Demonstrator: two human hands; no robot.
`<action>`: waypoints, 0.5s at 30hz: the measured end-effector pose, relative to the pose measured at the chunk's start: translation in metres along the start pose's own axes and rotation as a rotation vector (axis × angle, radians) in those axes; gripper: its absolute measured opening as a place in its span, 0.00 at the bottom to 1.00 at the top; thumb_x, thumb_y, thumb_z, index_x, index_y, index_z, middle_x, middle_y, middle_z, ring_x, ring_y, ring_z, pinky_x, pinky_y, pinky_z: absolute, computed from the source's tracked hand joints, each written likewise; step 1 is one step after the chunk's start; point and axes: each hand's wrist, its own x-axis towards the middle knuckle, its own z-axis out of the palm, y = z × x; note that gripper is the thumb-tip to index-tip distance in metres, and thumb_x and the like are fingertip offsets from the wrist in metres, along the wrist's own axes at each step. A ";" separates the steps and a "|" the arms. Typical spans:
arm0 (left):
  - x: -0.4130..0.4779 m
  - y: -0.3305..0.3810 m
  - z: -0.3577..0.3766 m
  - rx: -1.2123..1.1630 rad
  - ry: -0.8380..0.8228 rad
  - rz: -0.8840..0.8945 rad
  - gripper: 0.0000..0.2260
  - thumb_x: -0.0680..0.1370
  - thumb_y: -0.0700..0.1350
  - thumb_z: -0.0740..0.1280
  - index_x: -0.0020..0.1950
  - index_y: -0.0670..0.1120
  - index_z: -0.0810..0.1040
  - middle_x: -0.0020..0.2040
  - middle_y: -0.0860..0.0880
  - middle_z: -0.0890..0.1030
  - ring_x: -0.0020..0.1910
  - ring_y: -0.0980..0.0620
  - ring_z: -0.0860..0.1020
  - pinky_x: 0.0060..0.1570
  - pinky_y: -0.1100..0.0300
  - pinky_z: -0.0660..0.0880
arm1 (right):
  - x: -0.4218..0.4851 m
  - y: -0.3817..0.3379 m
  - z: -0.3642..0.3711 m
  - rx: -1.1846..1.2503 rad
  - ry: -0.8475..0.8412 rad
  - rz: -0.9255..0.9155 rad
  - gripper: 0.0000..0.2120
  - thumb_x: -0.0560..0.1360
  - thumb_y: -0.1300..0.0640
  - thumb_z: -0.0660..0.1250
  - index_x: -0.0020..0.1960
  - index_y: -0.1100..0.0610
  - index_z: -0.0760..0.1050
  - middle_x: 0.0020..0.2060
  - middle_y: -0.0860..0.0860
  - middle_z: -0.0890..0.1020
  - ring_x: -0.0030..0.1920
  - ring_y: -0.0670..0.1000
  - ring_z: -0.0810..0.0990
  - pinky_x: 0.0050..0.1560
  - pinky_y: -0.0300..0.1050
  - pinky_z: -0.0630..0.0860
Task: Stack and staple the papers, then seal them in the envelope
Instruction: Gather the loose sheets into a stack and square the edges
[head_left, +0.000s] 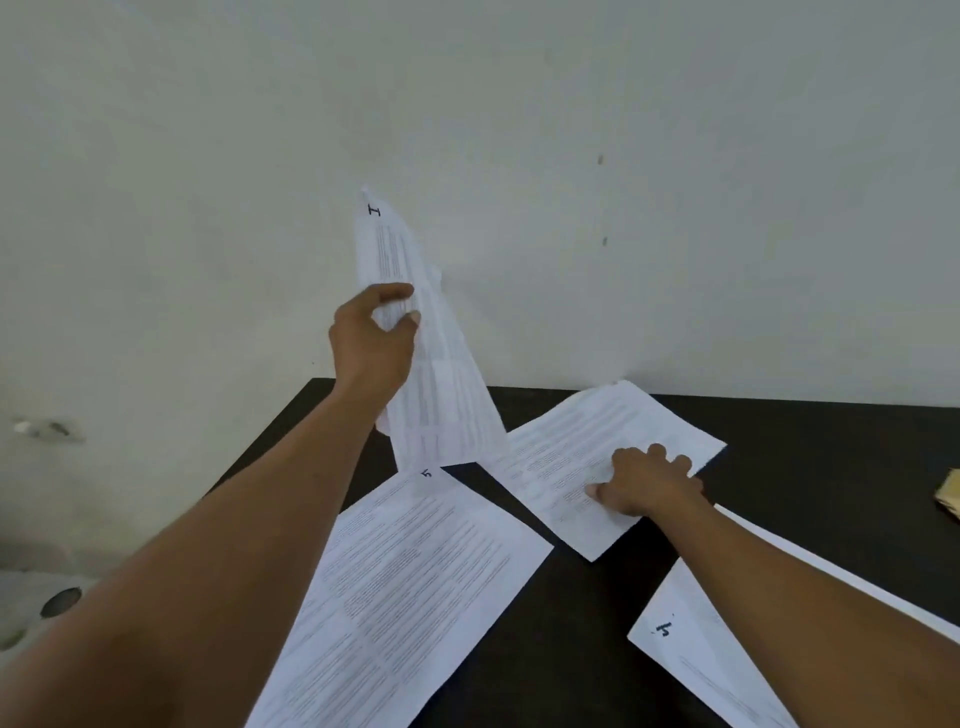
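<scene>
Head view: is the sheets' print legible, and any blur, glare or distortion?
Head view: soft even light, no glare on the black tabletop; the white printed sheet raised in the left hand looks motion-smeared; body text is unreadable everywhere, only handwritten corner marks show; wide-angle stretch enlarges the forearms.

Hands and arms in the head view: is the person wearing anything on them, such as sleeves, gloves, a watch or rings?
No. The left hand and right hand are bare, with no gloves and no ring showing. The left forearm and right forearm are uncovered to the frame's edge: no sleeve, watch or band.
</scene>
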 end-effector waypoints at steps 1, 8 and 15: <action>-0.002 0.003 0.005 -0.019 -0.011 -0.010 0.10 0.78 0.42 0.72 0.58 0.52 0.83 0.59 0.56 0.79 0.60 0.57 0.76 0.56 0.73 0.72 | 0.000 0.003 -0.002 0.009 -0.016 0.004 0.36 0.71 0.30 0.65 0.72 0.47 0.66 0.73 0.57 0.61 0.71 0.64 0.61 0.68 0.58 0.65; -0.025 0.022 0.019 -0.392 -0.236 -0.389 0.15 0.75 0.42 0.75 0.61 0.51 0.81 0.58 0.52 0.79 0.49 0.53 0.82 0.35 0.62 0.81 | -0.011 0.020 -0.006 0.028 0.043 0.181 0.43 0.60 0.21 0.67 0.66 0.46 0.70 0.68 0.58 0.70 0.67 0.62 0.69 0.63 0.53 0.68; -0.054 -0.005 0.016 -0.282 -0.466 -0.596 0.19 0.76 0.42 0.73 0.66 0.55 0.77 0.55 0.52 0.78 0.48 0.50 0.81 0.28 0.59 0.80 | -0.013 0.030 0.008 0.272 0.167 -0.037 0.18 0.75 0.52 0.69 0.64 0.53 0.72 0.63 0.55 0.74 0.67 0.63 0.70 0.67 0.58 0.68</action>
